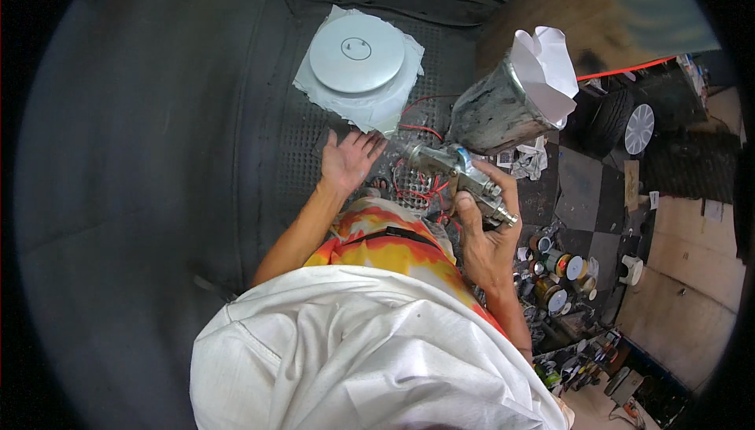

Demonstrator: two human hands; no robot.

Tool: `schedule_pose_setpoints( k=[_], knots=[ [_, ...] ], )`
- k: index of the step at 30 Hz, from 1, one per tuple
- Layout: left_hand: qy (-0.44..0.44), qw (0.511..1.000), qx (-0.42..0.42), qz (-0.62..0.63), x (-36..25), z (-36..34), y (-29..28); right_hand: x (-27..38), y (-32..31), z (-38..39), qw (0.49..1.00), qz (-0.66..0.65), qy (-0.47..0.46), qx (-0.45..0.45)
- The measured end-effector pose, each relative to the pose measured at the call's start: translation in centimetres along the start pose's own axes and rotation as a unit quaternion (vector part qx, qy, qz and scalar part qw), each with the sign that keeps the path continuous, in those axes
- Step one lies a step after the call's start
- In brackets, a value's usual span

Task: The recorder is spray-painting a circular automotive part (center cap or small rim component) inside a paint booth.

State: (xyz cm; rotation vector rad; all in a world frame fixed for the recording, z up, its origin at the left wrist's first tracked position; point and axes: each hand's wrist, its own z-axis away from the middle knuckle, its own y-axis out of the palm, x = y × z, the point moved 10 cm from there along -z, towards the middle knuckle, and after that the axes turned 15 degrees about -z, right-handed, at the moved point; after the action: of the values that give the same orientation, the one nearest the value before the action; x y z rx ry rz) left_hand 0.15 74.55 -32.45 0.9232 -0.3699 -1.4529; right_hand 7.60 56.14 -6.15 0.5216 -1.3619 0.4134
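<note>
While right hand (484, 229) grips spray gun (464, 178), left hand (350, 159) spreads open near disc (356, 53) paper's edge.

Spray gun (460, 178), bare metal body, dull silver, scuffed, held in right hand (484, 233). Gun cup (495, 115), grey metal, matt, crusted with rough dried paint; white paper (546, 68) folded into its mouth, creased. Round disc (356, 53), pale grey, smooth, soft satin sheen, on white paper sheet (377, 108) with wrinkled edges. Perforated floor mat (303, 139), dark, studded, matt; left hand (350, 159) flat beside it. White cloth (354, 351), woven, matt, folded. Small round tins (554, 273), metal, lids glossy. Red wire (417, 127), plastic-coated, smooth.
</note>
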Motion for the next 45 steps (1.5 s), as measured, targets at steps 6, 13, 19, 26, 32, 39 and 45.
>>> schedule_pose_setpoints(
  k=[6,13,19,26,32,39,45],
  knots=[
    [0.026,0.999,0.021,0.036,-1.4,0.2,-0.2,0.7,-1.2,-1.5,0.997,0.041,-0.052,-0.027],
    [0.07,0.994,-0.052,-0.071,-6.1,-0.2,-4.3,3.9,-3.7,-2.3,0.971,0.117,-0.176,-0.113],
    [0.141,0.987,-0.049,-0.064,-13.0,-2.2,-6.5,2.5,-1.5,-2.9,0.989,0.08,-0.098,-0.08],
    [0.162,0.98,-0.005,-0.115,-15.3,-2.8,-7.0,2.0,2.1,-1.5,1.0,-0.007,-0.013,0.013],
    [0.019,0.995,-0.014,-0.092,-5.5,-2.5,-9.8,3.3,0.1,-3.4,0.993,0.094,-0.059,-0.032],
    [0.04,0.795,0.273,-0.54,3.7,6.5,9.2,5.7,-2.6,-3.9,0.98,0.033,-0.169,-0.101],
    [0.152,0.726,0.423,-0.521,5.9,13.5,21.8,6.4,-2.0,-2.9,0.984,-0.042,-0.132,-0.107]
  ],
)
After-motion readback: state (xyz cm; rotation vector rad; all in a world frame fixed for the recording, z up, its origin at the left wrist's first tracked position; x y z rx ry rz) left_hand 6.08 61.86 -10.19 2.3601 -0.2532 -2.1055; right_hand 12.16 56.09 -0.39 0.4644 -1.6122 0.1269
